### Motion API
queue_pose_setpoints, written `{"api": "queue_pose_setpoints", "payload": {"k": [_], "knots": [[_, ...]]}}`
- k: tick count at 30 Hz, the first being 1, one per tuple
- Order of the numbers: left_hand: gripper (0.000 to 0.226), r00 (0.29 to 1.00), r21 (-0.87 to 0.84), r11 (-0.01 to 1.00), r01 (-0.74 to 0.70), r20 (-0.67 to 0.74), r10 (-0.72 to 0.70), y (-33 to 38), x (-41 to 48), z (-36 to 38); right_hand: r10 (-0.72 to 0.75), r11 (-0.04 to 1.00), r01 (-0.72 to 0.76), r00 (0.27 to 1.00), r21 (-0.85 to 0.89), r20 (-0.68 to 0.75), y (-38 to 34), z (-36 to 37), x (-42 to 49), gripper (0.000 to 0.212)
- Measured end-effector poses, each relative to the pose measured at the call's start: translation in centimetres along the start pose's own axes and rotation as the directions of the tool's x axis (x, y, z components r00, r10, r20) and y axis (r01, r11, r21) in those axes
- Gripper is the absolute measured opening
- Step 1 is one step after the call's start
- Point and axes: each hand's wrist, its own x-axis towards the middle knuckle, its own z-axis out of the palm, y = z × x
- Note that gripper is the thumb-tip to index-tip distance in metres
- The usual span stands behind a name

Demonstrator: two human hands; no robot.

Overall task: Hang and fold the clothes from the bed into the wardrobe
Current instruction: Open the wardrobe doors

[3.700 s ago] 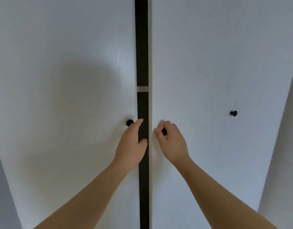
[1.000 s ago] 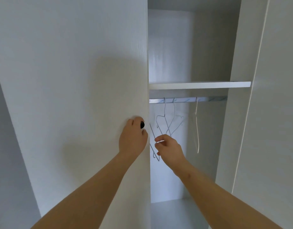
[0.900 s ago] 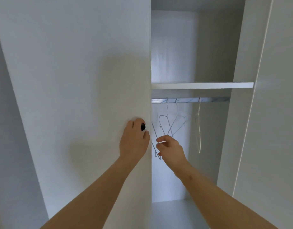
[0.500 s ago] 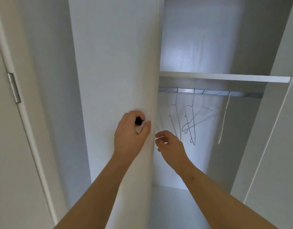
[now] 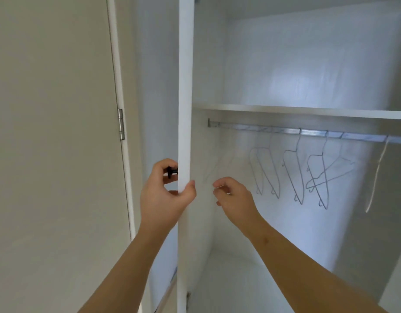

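Left hand (image 5: 163,199) around flat white door edge (image 5: 185,109), thin wire hangers (image 5: 294,175) beyond

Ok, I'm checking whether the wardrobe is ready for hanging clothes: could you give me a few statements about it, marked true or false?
1. The left hand grips the wardrobe door at its edge, by the black knob. True.
2. Clothes hang on the rail. False: only bare wire hangers hang there.
3. The rail is mounted above the shelf. False: it runs just under the shelf.
4. The right hand reaches into the wardrobe opening, lower than the rail. True.
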Motion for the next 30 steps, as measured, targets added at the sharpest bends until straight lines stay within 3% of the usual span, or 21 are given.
{"api": "queue_pose_setpoints", "payload": {"k": [7, 14, 24, 30], "knots": [[0.035, 1.0, -0.07, 0.997, 0.016, 0.022, -0.014, -2.8, 2.8, -6.8, 0.023, 1.0, -0.023, 0.999, 0.01, 0.036, -2.4, 8.7, 1.0, 0.021], [0.034, 0.998, -0.019, 0.998, 0.053, -0.023, -0.054, -5.5, 5.2, -10.7, 0.094, 0.996, -0.094, 0.995, -0.01, 0.034, -3.8, 14.7, 0.6, 0.016], [0.021, 0.987, -0.016, 0.988, 0.156, -0.033, -0.156, -7.8, 6.7, -13.7, 0.183, 0.981, -0.183, 0.983, -0.068, -0.013, -5.1, 16.1, -0.8, 0.014], [0.026, 0.987, -0.067, 0.985, 0.162, 0.005, -0.162, -7.3, 5.6, -14.7, 0.179, 0.98, -0.18, 0.984, -0.083, -0.023, -6.5, 16.3, -2.4, 0.014]]}}
